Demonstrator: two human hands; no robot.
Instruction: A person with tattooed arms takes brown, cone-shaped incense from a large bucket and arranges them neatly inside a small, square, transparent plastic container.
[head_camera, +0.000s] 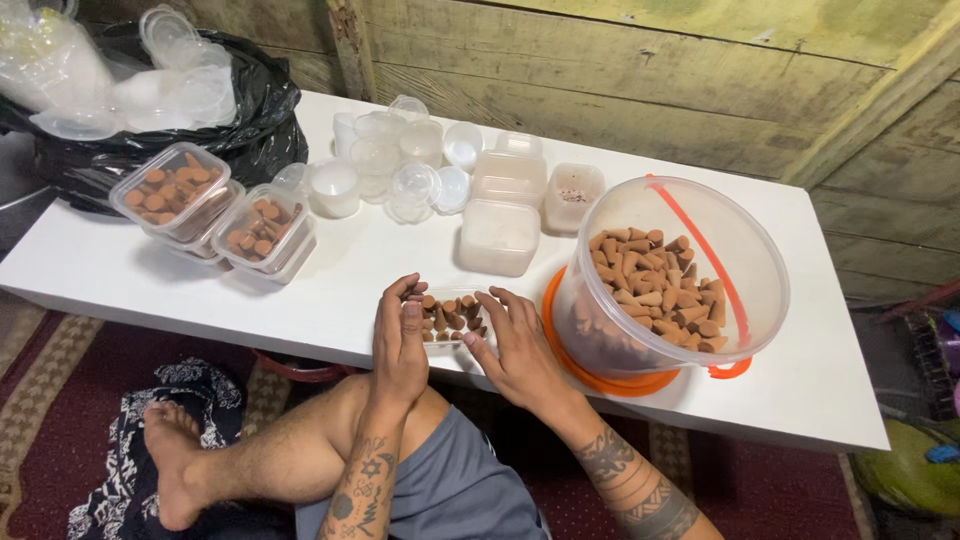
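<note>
Your left hand (400, 345) and right hand (520, 350) sit at the near edge of the white bench (330, 290), one on each side of a small clear tray (450, 320) filled with brown cones (452, 312). Your left grip is loosely curled, thumb and fingertips pinched at the tray's left rim; whether a cone sits between them you cannot tell. Your right grip is released, fingers spread flat and resting on the right side of the tray, touching the cones there.

Just to the right of your right hand stands a large clear tub (680, 275), tilted toward you on its orange lid (610, 375), with a heap of the same cones inside and an orange handle across its mouth. Straight beyond your grips, a stack of frosted square boxes (503, 225) stands well apart from the tray, and a cluster of small round clear cups (400, 165) lies farther back. Far off to the left of your left hand, two closed boxes packed with cones (215, 215) rest near a black bag (250, 120) of empty cups. Your bare leg (270, 455) is folded below the bench edge, beneath your left wrist.
</note>
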